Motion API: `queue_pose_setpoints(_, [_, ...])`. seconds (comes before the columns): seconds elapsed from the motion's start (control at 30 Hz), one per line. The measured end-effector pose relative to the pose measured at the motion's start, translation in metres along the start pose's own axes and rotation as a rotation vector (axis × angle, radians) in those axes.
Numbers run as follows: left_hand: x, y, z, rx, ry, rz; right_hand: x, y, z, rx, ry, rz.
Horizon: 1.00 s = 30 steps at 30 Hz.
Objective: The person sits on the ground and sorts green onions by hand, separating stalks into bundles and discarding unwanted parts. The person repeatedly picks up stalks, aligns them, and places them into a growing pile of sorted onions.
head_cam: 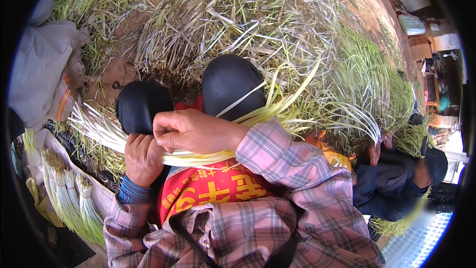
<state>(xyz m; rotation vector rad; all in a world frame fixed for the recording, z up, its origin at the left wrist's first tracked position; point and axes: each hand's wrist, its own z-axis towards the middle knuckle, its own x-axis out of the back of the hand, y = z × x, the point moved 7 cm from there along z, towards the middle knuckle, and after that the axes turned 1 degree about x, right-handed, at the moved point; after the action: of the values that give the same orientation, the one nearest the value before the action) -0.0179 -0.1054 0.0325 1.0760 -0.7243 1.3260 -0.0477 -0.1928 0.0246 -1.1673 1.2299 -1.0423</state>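
Observation:
A bunch of pale, blanched chive-like stalks (pixel 106 130) lies across my lap, white ends on the left and yellow leaves (pixel 282 113) trailing right. My left hand (pixel 143 160) is closed around the stalks near their white part. Over the bunch, right beside the left hand, is my right hand (pixel 197 130). Its fingers are curled with the thumb close to the forefinger; whether they pinch a stalk is hidden. One loose pale leaf (pixel 241 98) rests over my black-covered right knee (pixel 234 83). Beneath the bunch is a red apron (pixel 212 186) bearing yellow writing.
Heaped green and dry stalks (pixel 238 18) spread beyond my knees. Tied bundles (pixel 83 197) rest on pale sheeting at left, below a white woven sack (pixel 44 67). At right, another person (pixel 394 178) holds white stalks (pixel 360 119). An orange-yellow bag (pixel 334 156) lies between us.

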Motion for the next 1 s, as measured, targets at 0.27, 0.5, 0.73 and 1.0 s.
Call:
queue_pose_setpoints(0.27, [0.002, -0.005, 0.000, 0.038, -0.095, -0.057, 0.054, -0.019, -0.064, -0.256, -0.011, -0.066])
queue_pose_setpoints(0.5, [0.026, -0.057, -0.044, 0.291, -0.330, -0.035, 0.204, -0.061, -0.223, -0.238, 1.047, -0.602])
queue_pose_setpoints(0.73, [0.021, -0.113, -0.151, 0.863, -0.557, -0.500, 0.186, 0.002, -0.229, -0.396, 0.902, -1.199])
queue_pose_setpoints(1.0, [0.024, -0.109, -0.174, 0.917, -0.628, -0.614, 0.175, 0.003, -0.237, -0.291, 0.976, -0.816])
